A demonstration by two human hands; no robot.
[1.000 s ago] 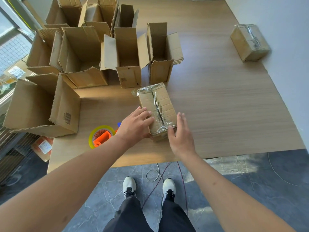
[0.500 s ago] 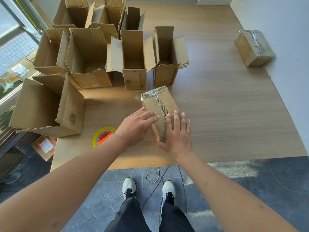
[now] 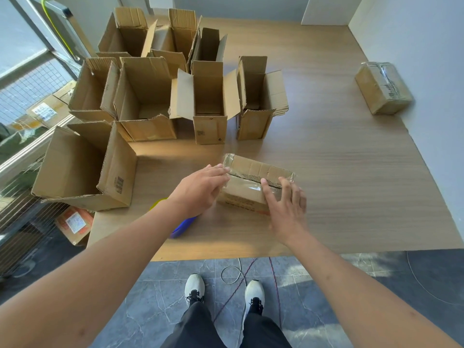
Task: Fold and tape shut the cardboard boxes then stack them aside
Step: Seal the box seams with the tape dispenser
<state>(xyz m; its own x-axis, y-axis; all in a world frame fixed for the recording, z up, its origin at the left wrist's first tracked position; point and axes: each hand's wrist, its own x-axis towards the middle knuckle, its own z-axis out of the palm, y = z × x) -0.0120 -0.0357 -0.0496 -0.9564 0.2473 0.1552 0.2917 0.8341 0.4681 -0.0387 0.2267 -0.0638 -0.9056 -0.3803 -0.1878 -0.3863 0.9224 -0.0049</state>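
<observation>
Centrally, near the front edge of the wooden worktop (image 3: pixel 351 172): one small taped box (image 3: pixel 253 180), closed, lying on its side with its long axis running left to right, clear tape along the top seam and wrapped over both ends. Left hand (image 3: pixel 200 189): fingers straight and close together, fingertips touching the box's left end; grip flat, not curled round anything. Right hand (image 3: pixel 286 209): fingers spread and slightly bent, laid over the near right face of the box, fingertips reaching the taped seam; grip open-fingered, pressing rather than pinching.

Under the left forearm: tape dispenser (image 3: pixel 183 226), mostly hidden, only a yellow-green edge and a blue part showing.

Rear left of the worktop: a cluster of open boxes (image 3: pixel 208 104), flaps standing up, packed side by side in rows; one large open box (image 3: pixel 82 169) lies tipped on its side at the left edge, its mouth facing away from the person.

Far right, against the wall: a second taped box (image 3: pixel 383 87), closed, well apart from the rest.

Below the worktop: grey tiled floor (image 3: pixel 351 285), two white shoes (image 3: pixel 223 290), dark trousers, thin cables on the tiles. Beyond the left edge: a wire-mesh railing and more cardboard lower down.
</observation>
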